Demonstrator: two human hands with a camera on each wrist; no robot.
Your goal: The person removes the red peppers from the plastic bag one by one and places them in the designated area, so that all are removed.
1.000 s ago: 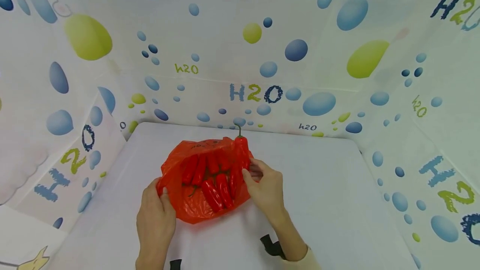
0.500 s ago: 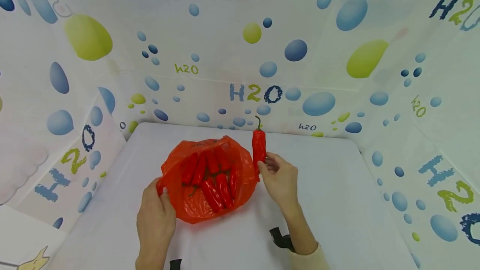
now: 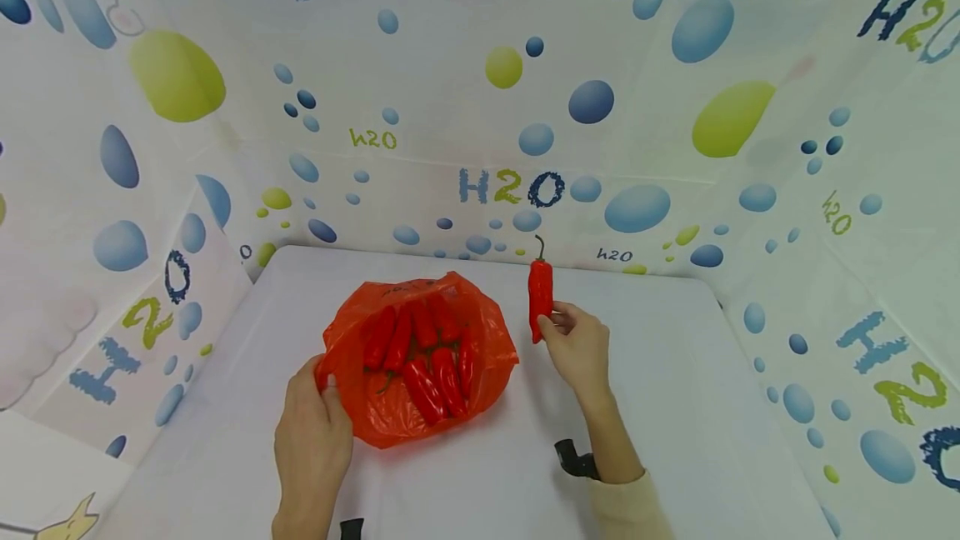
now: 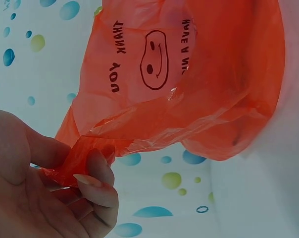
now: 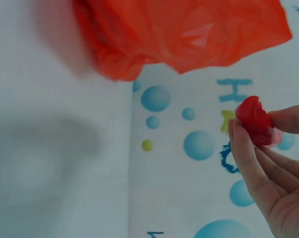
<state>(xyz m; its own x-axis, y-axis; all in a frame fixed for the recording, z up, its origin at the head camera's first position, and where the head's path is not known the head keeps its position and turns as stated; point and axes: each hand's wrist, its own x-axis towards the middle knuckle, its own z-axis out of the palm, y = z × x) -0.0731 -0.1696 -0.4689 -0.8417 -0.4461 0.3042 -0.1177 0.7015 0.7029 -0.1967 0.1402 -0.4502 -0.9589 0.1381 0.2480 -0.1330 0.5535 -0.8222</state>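
A red plastic bag (image 3: 397, 432) lies with its mouth facing me, and several red chili peppers (image 3: 423, 390) show inside it. My left hand (image 3: 313, 432) pinches the bag's left edge; the left wrist view shows the gathered plastic (image 4: 80, 161) between thumb and fingers. To the right of the bag, my right hand (image 3: 581, 348) pinches one red chili pepper (image 3: 541, 290) near its lower tip. That pepper stands upright, green stem on top. Seen from the right wrist, its tip end (image 5: 256, 119) sits between thumb and fingertips, apart from the bag.
Under everything is a white table (image 3: 675, 407). Behind it and at both sides rises a white curtain (image 3: 450, 65) printed with blue and green drops and lettering. A black strap piece (image 3: 576, 460) shows by the right wrist.
My right hand has drawn the chili pepper out of the bag's right side and carried it rightward, away from the rim. The left hand keeps its hold in the same place.
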